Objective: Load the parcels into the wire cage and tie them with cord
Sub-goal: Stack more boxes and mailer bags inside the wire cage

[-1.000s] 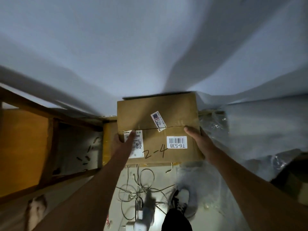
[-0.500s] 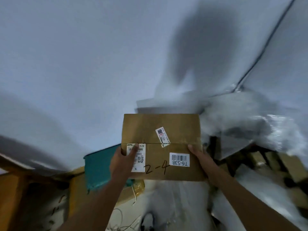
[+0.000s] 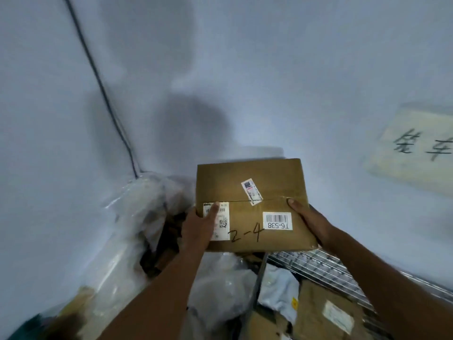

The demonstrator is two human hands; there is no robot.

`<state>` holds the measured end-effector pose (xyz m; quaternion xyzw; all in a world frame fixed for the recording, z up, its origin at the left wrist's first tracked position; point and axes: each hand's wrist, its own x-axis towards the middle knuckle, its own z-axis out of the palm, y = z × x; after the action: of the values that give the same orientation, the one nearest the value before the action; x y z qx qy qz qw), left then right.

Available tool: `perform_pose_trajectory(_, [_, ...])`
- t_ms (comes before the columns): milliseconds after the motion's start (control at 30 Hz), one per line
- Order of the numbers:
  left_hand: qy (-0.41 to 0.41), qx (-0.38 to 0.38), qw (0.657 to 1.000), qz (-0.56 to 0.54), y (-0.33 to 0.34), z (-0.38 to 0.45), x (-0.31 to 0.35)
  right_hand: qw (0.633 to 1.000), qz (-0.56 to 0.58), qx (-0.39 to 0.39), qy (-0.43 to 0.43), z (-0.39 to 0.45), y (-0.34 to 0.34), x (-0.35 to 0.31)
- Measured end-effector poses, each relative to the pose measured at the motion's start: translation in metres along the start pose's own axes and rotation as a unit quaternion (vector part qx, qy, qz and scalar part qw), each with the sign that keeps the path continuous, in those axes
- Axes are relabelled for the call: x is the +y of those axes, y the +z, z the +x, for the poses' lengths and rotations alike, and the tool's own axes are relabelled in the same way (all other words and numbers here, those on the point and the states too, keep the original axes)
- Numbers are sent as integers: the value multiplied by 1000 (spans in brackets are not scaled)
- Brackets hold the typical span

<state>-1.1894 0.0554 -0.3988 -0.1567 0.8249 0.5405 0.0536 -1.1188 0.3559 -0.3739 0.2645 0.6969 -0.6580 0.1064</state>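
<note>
clear plastic bags at 9 o'clock. left hand grips cardboard parcel at near left edge, thumb on label; right hand grips right edge. parcel at centre, airborne. wire cage at 5 o'clock, parcels inside. step: loading. next: swing right, lower into cage.

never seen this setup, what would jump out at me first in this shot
A brown cardboard box marked "2-4" with a T6-538 barcode label sits mid-frame, held at its edges by the left hand and right hand. Below right, the wire cage already holds parcels. On the wall at right hangs a handwritten paper sign.
</note>
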Motion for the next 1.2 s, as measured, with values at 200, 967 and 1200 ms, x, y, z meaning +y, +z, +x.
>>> perform_pose_trajectory(200, [30,-184,982,32,179,-77,2,981,48,164,90,-79,-161,109])
perform_pose_trajectory(967, [7,-325,884,335,513,-81,-305,933,126,285,181,78,-279,542])
perform_pose_trajectory(1200, [74,-307,845,431,533,-106,-322,940,-27,282,188,149,-273,628])
